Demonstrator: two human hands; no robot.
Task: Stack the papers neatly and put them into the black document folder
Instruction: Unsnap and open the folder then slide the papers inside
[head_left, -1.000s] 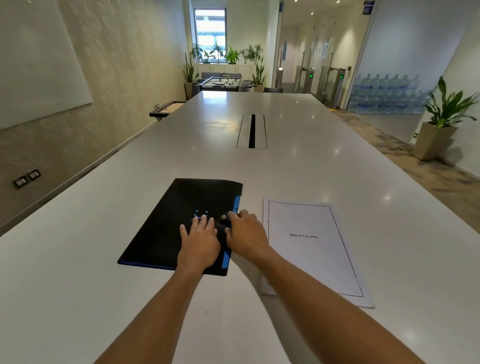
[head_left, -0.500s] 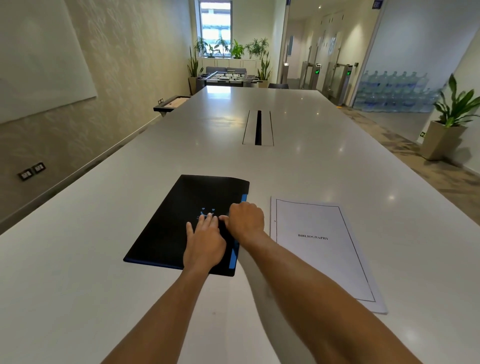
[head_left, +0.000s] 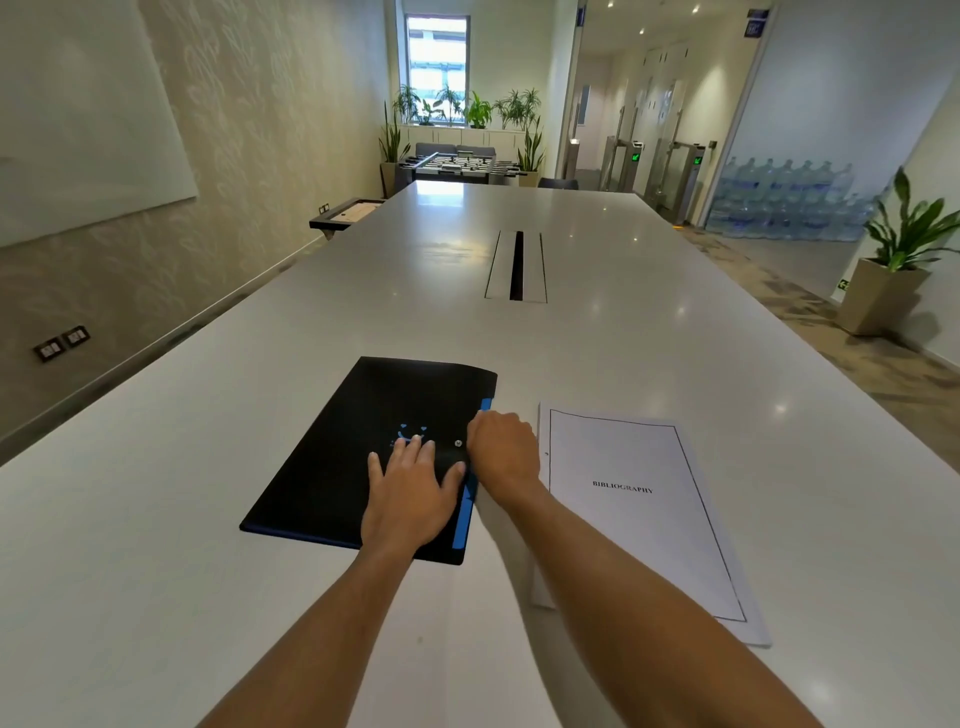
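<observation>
- Left hand (head_left: 410, 493) pressed flat on the folder (head_left: 363, 457), fingers spread, gripping nothing, just pinning the cover to the table (head_left: 208, 597).
- Right hand (head_left: 503, 457) curled at the folder's right edge, beside the snap (head_left: 457, 443) and the blue strip (head_left: 470, 499); fingertips tucked under the knuckles, so cannot tell whether the flap is pinched or only touched.
- Folder apparently closed; likely step: opening the flap.
- Risk: flap tugged while the left palm lies across it, so the snap resists and the whole folder skids on the glossy top.
- Risk: too hard a pull, snap popping suddenly, flap creasing.
- Risk: right forearm hanging low near the papers (head_left: 639, 509); a sweep outward could fan the stack, whose edges already look slightly offset at the near right corner.
- Papers just right of the right hand, close to it, not seen touching, flat on the table, title page up, beside the folder and outside it.
- Stacking mostly done by the look of it; insertion not yet begun.
</observation>
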